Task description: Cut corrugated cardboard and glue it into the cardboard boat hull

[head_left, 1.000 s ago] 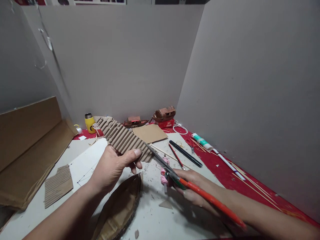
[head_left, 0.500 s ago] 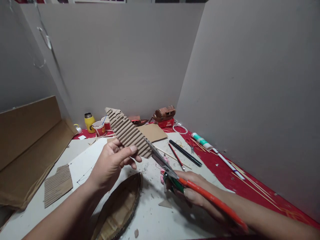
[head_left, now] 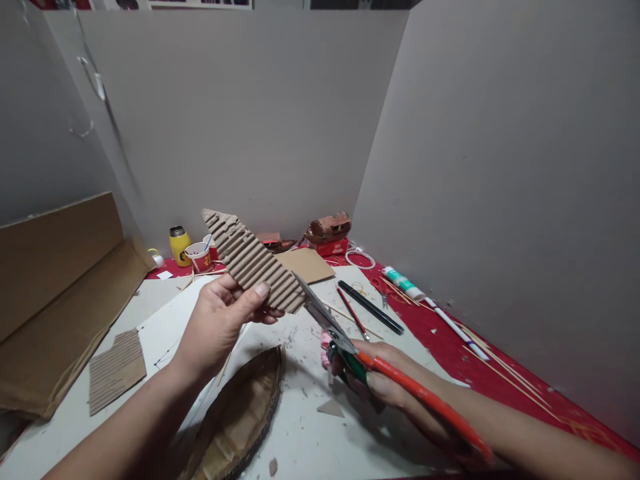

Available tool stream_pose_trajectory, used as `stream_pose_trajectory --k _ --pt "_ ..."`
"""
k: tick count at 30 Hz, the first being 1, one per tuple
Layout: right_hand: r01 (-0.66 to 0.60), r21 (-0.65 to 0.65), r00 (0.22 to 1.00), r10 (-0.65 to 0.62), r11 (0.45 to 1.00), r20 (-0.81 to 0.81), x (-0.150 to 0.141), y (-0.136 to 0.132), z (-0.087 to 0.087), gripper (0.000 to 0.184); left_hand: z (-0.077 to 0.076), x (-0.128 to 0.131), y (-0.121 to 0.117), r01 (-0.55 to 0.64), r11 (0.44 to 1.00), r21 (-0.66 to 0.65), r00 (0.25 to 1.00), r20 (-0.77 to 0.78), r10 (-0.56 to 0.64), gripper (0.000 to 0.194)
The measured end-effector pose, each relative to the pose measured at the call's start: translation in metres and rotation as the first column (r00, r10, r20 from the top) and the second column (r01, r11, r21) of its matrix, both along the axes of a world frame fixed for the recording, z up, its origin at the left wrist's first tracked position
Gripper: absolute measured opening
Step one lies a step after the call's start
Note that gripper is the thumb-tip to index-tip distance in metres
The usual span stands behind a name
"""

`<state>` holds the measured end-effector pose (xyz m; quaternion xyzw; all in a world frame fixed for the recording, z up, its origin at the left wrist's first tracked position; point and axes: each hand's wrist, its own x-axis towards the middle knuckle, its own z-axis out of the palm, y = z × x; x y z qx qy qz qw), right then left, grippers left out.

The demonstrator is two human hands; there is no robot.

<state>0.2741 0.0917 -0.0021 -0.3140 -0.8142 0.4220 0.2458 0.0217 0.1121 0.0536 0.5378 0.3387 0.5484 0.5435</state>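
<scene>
My left hand [head_left: 220, 320] pinches a strip of corrugated cardboard [head_left: 255, 260] between thumb and fingers, its ridged face toward me and its far end pointed. My right hand [head_left: 395, 387] is wrapped round red-and-green-handled scissors [head_left: 340, 337]. Their blades point up and left, at the strip's right end; whether they are closed on the board I cannot tell. Below, on the white board, lies a boat-shaped cardboard hull [head_left: 245, 420]. A small cardboard triangle [head_left: 331, 408] rests under the scissors.
Another corrugated piece [head_left: 117, 370] and a folded cardboard sheet [head_left: 60, 293] are at left. Behind stand a yellow bottle [head_left: 180, 247], a paper cup [head_left: 199, 256] and a model boat [head_left: 329, 227]. A black pen [head_left: 370, 307], a glue tube [head_left: 403, 283] and thin sticks [head_left: 510, 373] lie at right.
The cardboard strip has shifted slightly left and up with my left hand, whose fingers have curled in beneath it. The scissors stay nearly in place beside its right end.
</scene>
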Motion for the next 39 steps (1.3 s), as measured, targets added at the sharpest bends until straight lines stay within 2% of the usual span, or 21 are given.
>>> stream_pose_trajectory --k 8,12,21,28,34,39 --pt "0.01 0.138 0.992 -0.027 0.99 0.121 -0.002 0.001 0.004 0.049 -0.002 0.005 -0.001 -0.015 1.0 0.004 1.0 0.0 0.015 0.011" --pt "-0.009 0.178 0.994 -0.011 0.984 0.112 -0.003 -0.001 0.004 0.041 -0.002 0.008 -0.003 -0.026 0.999 0.019 1.0 0.011 0.026 0.009" --pt "0.006 0.085 0.997 -0.012 0.996 0.074 -0.005 0.001 -0.002 0.047 -0.004 0.008 -0.003 -0.003 0.999 -0.036 1.0 0.008 0.003 0.018" --pt "-0.008 0.152 0.999 0.002 0.988 0.039 -0.01 -0.001 0.001 0.049 -0.007 0.014 -0.005 -0.03 0.999 -0.039 0.999 -0.015 0.03 0.019" --pt "0.007 0.097 0.999 -0.011 0.995 0.04 -0.009 -0.001 -0.005 0.046 -0.008 0.017 -0.005 -0.032 0.998 -0.056 0.999 0.009 0.033 0.019" --pt "0.023 0.122 1.0 -0.023 0.992 -0.002 -0.01 -0.001 -0.015 0.04 -0.008 0.018 -0.006 -0.016 0.999 -0.034 1.0 0.015 0.016 0.017"
